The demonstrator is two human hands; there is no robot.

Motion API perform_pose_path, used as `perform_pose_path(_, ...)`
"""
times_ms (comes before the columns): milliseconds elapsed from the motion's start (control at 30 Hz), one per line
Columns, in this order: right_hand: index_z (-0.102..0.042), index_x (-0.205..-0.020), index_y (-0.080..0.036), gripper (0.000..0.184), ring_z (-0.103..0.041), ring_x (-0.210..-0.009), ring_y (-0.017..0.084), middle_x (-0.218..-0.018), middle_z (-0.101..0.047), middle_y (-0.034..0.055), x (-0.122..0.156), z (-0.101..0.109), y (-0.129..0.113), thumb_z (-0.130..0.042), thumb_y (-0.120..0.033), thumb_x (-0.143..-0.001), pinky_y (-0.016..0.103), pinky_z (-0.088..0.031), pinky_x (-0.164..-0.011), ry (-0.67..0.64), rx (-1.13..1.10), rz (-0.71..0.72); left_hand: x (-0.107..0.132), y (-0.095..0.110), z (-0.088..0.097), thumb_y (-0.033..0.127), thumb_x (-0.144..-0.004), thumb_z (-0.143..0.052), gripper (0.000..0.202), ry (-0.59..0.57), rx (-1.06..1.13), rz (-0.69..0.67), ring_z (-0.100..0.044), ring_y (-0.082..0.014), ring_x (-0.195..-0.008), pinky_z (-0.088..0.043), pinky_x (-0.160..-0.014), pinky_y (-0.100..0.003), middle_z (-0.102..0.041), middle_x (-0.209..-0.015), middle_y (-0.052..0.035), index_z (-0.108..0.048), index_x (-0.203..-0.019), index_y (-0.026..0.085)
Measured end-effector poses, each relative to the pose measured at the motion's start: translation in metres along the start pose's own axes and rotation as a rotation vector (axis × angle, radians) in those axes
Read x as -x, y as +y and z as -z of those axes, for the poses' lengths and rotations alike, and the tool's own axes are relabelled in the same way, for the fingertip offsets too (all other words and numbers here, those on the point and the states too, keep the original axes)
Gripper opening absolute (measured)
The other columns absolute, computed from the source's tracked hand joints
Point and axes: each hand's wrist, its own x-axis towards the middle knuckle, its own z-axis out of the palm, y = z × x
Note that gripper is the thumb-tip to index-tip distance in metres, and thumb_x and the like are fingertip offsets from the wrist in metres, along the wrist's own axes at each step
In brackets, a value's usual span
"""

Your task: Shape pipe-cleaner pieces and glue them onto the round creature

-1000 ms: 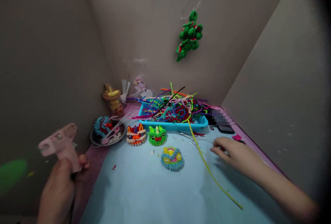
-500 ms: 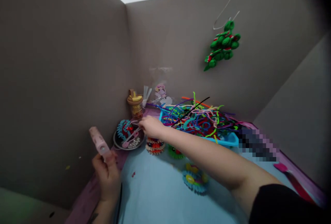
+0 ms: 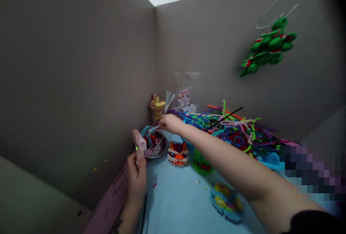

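Note:
My left hand point(image 3: 137, 177) is closed around a small pink glue gun point(image 3: 140, 144), held upright beside a round metal dish point(image 3: 156, 151) in the table's far left corner. My right hand point(image 3: 169, 123) reaches across the table to that dish and pinches a thin pale tool point(image 3: 153, 129) over it. The dish holds a blue and red pipe-cleaner piece point(image 3: 148, 136) and pink tweezers. An orange and red pipe-cleaner head point(image 3: 177, 153) sits right of the dish, under my right forearm.
A blue tray point(image 3: 266, 158) heaped with coloured pipe cleaners point(image 3: 232, 129) stands at the back. A green pipe-cleaner head point(image 3: 201, 163) and a blue and yellow one point(image 3: 225, 203) lie on the blue mat. A yellow-lidded jar point(image 3: 157, 109) stands in the corner. A green ornament point(image 3: 269, 44) hangs on the wall.
My right hand left the right side of the mat and crossed to the dish in the left corner, taking hold of a thin tool. My left hand brought the glue gun closer to the dish.

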Motion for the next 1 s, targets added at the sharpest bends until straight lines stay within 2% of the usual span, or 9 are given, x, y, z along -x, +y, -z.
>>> perform_pose_path(100, -0.066, -0.095, -0.015, 0.024, -0.06, -0.091, 0.018, -0.1, -0.065, 0.0105, 0.024, 0.03, -0.004, -0.043, -0.021, -0.09, 0.029, -0.045, -0.079, 0.235, -0.097, -0.058, 0.001, -0.004, -0.004, 0.05, -0.085, -0.041, 0.035, -0.027, 0.02, 0.021, -0.052, -0.0161, -0.071, -0.041, -0.062, -0.025, -0.054, -0.08, -0.0016, -0.049, -0.094, 0.018)
perform_pose_path(167, -0.065, -0.092, -0.016, 0.019, -0.06, -0.076, 0.016, -0.088, -0.064, 0.0064, 0.05, 0.043, -0.016, -0.048, -0.025, -0.088, 0.029, -0.047, -0.069, 0.529, -0.466, -0.051, 0.003, -0.003, -0.006, 0.05, -0.086, -0.04, 0.034, -0.036, 0.014, 0.021, -0.052, -0.0157, -0.07, -0.042, -0.062, -0.025, -0.054, -0.079, -0.0015, -0.049, -0.093, 0.017)
perform_pose_path(233, -0.064, -0.083, -0.018, 0.01, -0.059, -0.077, 0.017, -0.083, -0.062, 0.005, 0.078, 0.049, -0.034, -0.055, -0.023, -0.084, 0.029, -0.047, -0.07, 0.61, -0.611, 0.072, 0.005, -0.002, -0.008, 0.05, -0.086, -0.04, 0.034, -0.034, -0.009, -0.003, -0.052, -0.0158, -0.069, -0.042, -0.062, -0.025, -0.054, -0.078, -0.0019, -0.049, -0.093, 0.017)
perform_pose_path(333, -0.059, -0.081, -0.019, 0.013, -0.057, -0.081, 0.017, -0.081, -0.061, 0.0059, 0.111, 0.045, -0.059, -0.047, -0.015, -0.086, 0.031, -0.046, -0.075, 0.536, -0.59, 0.271, 0.01, 0.0, -0.008, 0.049, -0.085, -0.041, 0.035, -0.037, -0.089, -0.041, -0.055, -0.0166, -0.067, -0.043, -0.059, -0.026, -0.056, -0.077, -0.0028, -0.048, -0.094, 0.017)
perform_pose_path(400, -0.056, -0.085, -0.018, 0.016, -0.053, -0.072, 0.016, -0.075, -0.058, 0.0054, 0.121, 0.036, -0.068, -0.042, -0.012, -0.087, 0.028, -0.045, -0.066, 0.491, -0.533, 0.297, 0.014, 0.0, -0.008, 0.05, -0.084, -0.042, 0.036, -0.049, -0.158, -0.062, -0.056, -0.0171, -0.062, -0.043, -0.055, -0.026, -0.058, -0.075, -0.003, -0.048, -0.097, 0.016)
perform_pose_path(500, -0.056, -0.087, -0.018, 0.012, -0.05, -0.069, 0.016, -0.073, -0.056, 0.0044, 0.124, 0.02, -0.073, -0.046, -0.013, -0.086, 0.026, -0.042, -0.062, 0.474, -0.44, 0.215, 0.02, 0.001, -0.005, 0.049, -0.083, -0.043, 0.038, -0.074, -0.227, -0.114, -0.058, -0.0183, -0.059, -0.043, -0.052, -0.026, -0.06, -0.074, -0.0043, -0.048, -0.1, 0.015)
perform_pose_path(667, -0.058, -0.077, -0.019, 0.007, -0.052, -0.067, 0.015, -0.071, -0.057, 0.0029, 0.122, 0.004, -0.075, -0.056, -0.017, -0.083, 0.024, -0.041, -0.062, 0.462, -0.471, 0.072, 0.026, 0.003, -0.002, 0.045, -0.085, -0.043, 0.035, -0.084, -0.282, -0.23, -0.062, -0.0198, -0.059, -0.044, -0.048, -0.027, -0.064, -0.076, -0.0075, -0.048, -0.101, 0.014)
perform_pose_path(1000, -0.058, -0.075, -0.018, 0.009, -0.049, -0.063, 0.014, -0.068, -0.054, 0.0016, 0.129, -0.003, -0.076, -0.056, -0.017, -0.083, 0.023, -0.038, -0.057, 0.498, -0.47, -0.029, 0.027, 0.001, 0.0, 0.039, -0.086, -0.048, 0.031, -0.03, -0.341, -0.411, -0.065, -0.0203, -0.066, -0.048, -0.051, -0.027, -0.065, -0.079, -0.0086, -0.049, -0.102, 0.013)
